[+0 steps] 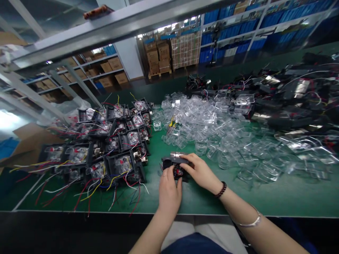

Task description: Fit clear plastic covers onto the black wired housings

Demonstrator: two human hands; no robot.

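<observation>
Both hands are on one black plastic housing (172, 162) with a silver metal fitting (177, 154) at its far side, lying on the green table. My left hand (169, 190) grips its near left part, fingers closed against it. My right hand (200, 171) holds the right side, thumb and fingers wrapped round the edge. Small red parts show inside the housing between my hands; the rest is covered by my fingers. Just beyond lies a heap of clear plastic covers (201, 120).
Rows of black housings with clear covers (122, 164) and loose coloured wires stand at the left. More black housings (291, 116) are piled at the right. A metal frame bar (132, 24) crosses above the table. Cardboard boxes (185, 49) and shelves stand behind.
</observation>
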